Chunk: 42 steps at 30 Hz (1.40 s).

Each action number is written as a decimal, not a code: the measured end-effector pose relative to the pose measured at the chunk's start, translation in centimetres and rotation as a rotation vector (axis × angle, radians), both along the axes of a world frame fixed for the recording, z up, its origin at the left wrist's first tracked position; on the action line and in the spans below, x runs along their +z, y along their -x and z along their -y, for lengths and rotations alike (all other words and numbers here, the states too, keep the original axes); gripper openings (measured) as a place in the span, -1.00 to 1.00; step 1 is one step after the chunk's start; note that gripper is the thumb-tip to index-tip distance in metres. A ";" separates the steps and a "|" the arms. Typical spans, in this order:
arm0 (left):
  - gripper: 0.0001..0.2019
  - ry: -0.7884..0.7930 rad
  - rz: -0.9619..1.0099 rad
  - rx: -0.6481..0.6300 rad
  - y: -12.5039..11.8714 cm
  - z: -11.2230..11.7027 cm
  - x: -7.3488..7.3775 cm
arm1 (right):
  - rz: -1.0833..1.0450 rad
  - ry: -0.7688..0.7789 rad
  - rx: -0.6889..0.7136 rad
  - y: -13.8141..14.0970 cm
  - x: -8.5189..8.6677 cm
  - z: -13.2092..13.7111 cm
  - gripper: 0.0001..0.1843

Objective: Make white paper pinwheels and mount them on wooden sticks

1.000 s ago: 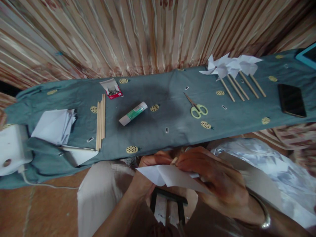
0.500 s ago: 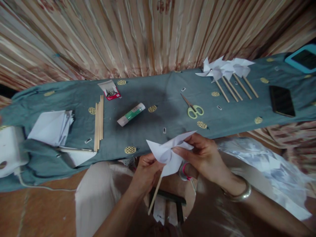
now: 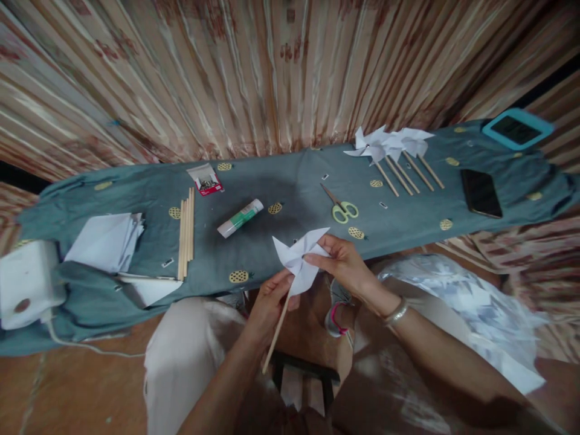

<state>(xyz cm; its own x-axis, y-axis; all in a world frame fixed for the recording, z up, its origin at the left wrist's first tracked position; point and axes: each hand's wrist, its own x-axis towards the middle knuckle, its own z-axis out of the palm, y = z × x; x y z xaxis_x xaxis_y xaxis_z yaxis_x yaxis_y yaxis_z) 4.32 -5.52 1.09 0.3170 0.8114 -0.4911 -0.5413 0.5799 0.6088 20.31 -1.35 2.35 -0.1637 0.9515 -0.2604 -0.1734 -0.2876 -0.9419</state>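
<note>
A white paper pinwheel on a thin wooden stick is held up over my lap, in front of the table's near edge. My left hand is closed round the stick's upper end, just under the paper blades. With its thumb on the front near the centre, my right hand pinches the pinwheel from the right, fingers behind a blade. Whether a pin sits under that thumb is too small to tell. The stick slants down to the left below the left hand.
On the teal cloth lie a paper stack, wooden sticks, an open box of pins, a glue stick, scissors, several pinwheels, a phone and a blue-framed device. A white box stands left.
The pinwheel has tilted to face me more, and its stick has swung slightly left. My right hand has moved its thumb towards the pinwheel's centre. The camera view has shifted a little.
</note>
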 end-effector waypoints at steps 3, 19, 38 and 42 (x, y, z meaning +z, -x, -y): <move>-0.59 0.041 0.029 0.024 -0.2 0.1 -0.1 | -0.001 0.017 -0.001 -0.1 -0.5 -0.4 -0.58; -0.59 0.134 0.023 0.196 0.3 1.0 -1.9 | 0.196 0.084 0.162 0.6 -1.0 -3.4 -0.54; -0.69 0.219 0.097 0.202 -1.1 1.2 -3.8 | 0.608 0.032 0.511 0.1 -0.9 -7.3 -0.78; -0.68 0.209 0.089 0.194 -1.1 1.2 -3.4 | 0.638 0.020 0.557 0.2 -0.7 -7.8 -0.78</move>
